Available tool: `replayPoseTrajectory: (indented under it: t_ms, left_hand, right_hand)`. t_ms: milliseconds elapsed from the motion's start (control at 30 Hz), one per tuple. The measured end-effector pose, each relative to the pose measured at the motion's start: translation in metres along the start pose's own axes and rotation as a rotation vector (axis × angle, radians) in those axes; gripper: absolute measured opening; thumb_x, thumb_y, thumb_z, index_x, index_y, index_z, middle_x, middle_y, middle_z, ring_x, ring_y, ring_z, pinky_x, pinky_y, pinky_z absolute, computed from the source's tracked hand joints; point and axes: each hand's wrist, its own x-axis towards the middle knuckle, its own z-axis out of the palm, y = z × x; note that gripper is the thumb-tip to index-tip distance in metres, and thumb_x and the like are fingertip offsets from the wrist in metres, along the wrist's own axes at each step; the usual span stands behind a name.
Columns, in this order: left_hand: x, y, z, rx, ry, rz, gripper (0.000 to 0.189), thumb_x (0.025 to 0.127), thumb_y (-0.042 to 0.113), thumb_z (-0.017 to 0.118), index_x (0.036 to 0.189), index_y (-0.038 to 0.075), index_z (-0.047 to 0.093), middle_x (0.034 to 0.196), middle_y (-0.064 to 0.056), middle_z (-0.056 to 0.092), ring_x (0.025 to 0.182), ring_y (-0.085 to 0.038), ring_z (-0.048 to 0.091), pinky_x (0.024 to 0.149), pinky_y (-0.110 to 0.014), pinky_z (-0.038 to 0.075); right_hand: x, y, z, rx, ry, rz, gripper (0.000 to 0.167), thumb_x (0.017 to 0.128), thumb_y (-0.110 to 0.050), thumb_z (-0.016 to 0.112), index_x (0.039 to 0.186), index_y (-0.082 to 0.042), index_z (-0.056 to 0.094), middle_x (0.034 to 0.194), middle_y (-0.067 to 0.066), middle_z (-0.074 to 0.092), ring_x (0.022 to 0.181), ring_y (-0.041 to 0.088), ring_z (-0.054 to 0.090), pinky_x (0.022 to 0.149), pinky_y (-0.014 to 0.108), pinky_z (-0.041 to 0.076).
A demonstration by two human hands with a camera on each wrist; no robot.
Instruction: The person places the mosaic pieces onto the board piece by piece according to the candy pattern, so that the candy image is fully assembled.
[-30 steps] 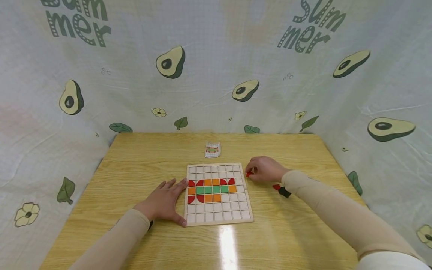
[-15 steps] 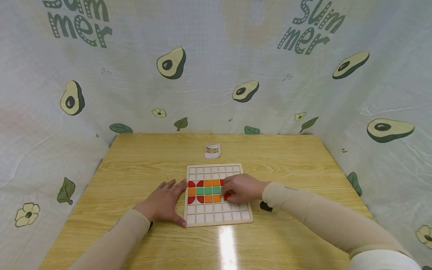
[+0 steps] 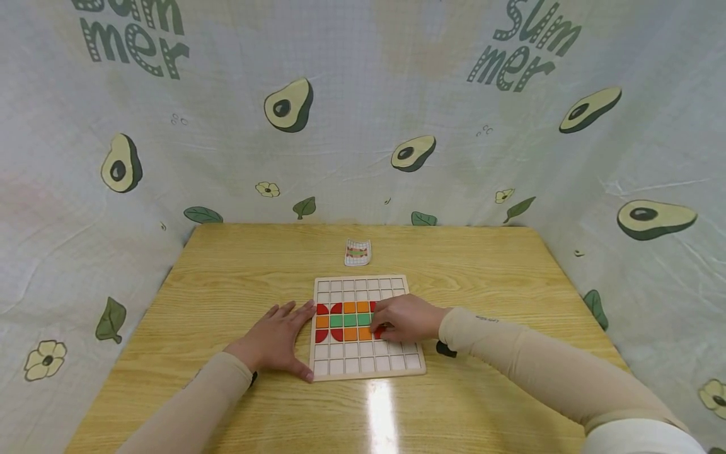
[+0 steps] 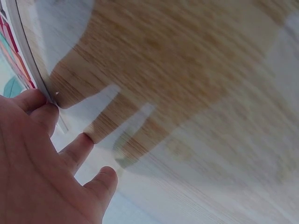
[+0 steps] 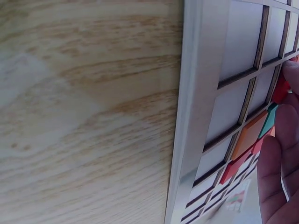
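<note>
A square wooden grid board (image 3: 422, 370) lies on the table, holding orange tiles (image 3: 350, 307), green tiles (image 3: 350, 320) and red curved-edge tiles (image 3: 321, 336) in its middle rows. My right hand (image 3: 409, 317) bends over the board's right half, pinching a red tile (image 5: 280, 88) at a cell just right of the lower orange tiles. Its fingers cover some neighbouring tiles in the head view. My left hand (image 3: 275, 337) rests flat with spread fingers, its thumb and a fingertip touching the board's left edge.
Behind the board lies a small pattern card (image 3: 357, 252) printed with a coloured grid. The wooden table (image 3: 244, 252) meets a curtain (image 3: 340, 170) with avocado prints at the back and sides. A dark object (image 3: 446, 348) sits under the right wrist.
My right hand has brought the red tile from beside the board leftward and nearer onto the grid, then lowered it slightly at the cell. My left hand has stayed put.
</note>
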Motion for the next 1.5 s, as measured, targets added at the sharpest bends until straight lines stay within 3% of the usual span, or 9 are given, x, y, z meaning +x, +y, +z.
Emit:
replayPoseTrajectory:
  t_ms: [167,533,700,867,1100,1233,1367,1500]
  left_hand:
    - [0.000,0.000,0.001,0.000,0.000,0.000,0.135,0.053,0.086,0.073,0.159,0.015,0.029,0.163,-0.001,0.025,0.147,-0.038,0.021,0.118,-0.056,0.012]
    - [0.001,0.000,0.002,0.003,0.005,0.002,0.136,0.053,0.086,0.073,0.159,0.014,0.029,0.163,-0.001,0.025,0.147,-0.038,0.021,0.118,-0.057,0.013]
    - [0.002,-0.001,0.002,-0.005,0.005,0.002,0.135,0.052,0.086,0.073,0.159,0.015,0.029,0.163,0.000,0.024,0.147,-0.038,0.021,0.118,-0.057,0.013]
    - [0.002,-0.002,0.002,-0.002,0.003,0.004,0.136,0.053,0.087,0.072,0.159,0.015,0.028,0.163,0.000,0.024,0.147,-0.038,0.020,0.118,-0.057,0.012]
    - [0.002,-0.001,0.001,-0.005,-0.003,0.005,0.135,0.053,0.086,0.073,0.159,0.015,0.028,0.164,0.000,0.023,0.147,-0.038,0.020,0.118,-0.057,0.012]
    - [0.002,-0.001,0.001,-0.005,-0.005,0.004,0.135,0.053,0.086,0.072,0.159,0.015,0.028,0.164,0.000,0.023,0.147,-0.038,0.020,0.118,-0.056,0.012]
    - [0.001,-0.001,0.000,-0.008,-0.007,0.003,0.135,0.053,0.086,0.072,0.159,0.015,0.028,0.164,0.000,0.023,0.147,-0.038,0.019,0.118,-0.056,0.012]
    - [0.001,-0.001,0.000,-0.005,-0.005,0.009,0.134,0.054,0.086,0.072,0.159,0.015,0.028,0.164,0.000,0.023,0.147,-0.038,0.020,0.118,-0.057,0.012]
  right_hand:
    - [-0.001,0.000,0.000,-0.003,0.002,0.001,0.017,0.093,-0.024,0.072,0.110,-0.022,0.075,0.103,-0.011,0.065,0.088,0.004,0.059,0.079,0.023,0.051]
    - [-0.003,-0.001,-0.001,0.020,0.021,0.005,0.021,0.093,-0.011,0.070,0.111,-0.020,0.074,0.107,-0.010,0.066,0.092,0.009,0.061,0.080,0.024,0.051]
    - [-0.012,0.002,-0.008,0.038,0.033,0.061,0.020,0.091,-0.011,0.070,0.110,-0.018,0.075,0.105,-0.008,0.066,0.085,0.008,0.059,0.076,0.025,0.051]
    - [-0.039,0.017,-0.017,0.031,0.048,0.192,0.021,0.089,-0.011,0.070,0.108,-0.017,0.075,0.103,-0.007,0.065,0.076,0.008,0.054,0.068,0.025,0.049]
    - [-0.099,0.045,-0.026,0.003,0.050,0.351,0.027,0.086,-0.007,0.070,0.112,-0.012,0.074,0.102,-0.002,0.065,0.072,0.005,0.051,0.062,0.027,0.047]
    - [-0.130,0.056,-0.027,-0.033,0.035,0.433,0.026,0.085,-0.011,0.076,0.111,-0.014,0.075,0.101,-0.003,0.065,0.072,0.005,0.055,0.061,0.028,0.049]
    - [-0.150,0.065,-0.021,-0.058,0.040,0.507,0.024,0.082,-0.021,0.081,0.105,-0.019,0.075,0.097,-0.009,0.064,0.079,0.007,0.061,0.065,0.032,0.053]
    - [-0.157,0.067,-0.014,-0.066,0.073,0.509,0.021,0.082,-0.025,0.082,0.101,-0.021,0.075,0.093,-0.012,0.062,0.077,0.005,0.059,0.065,0.032,0.053]
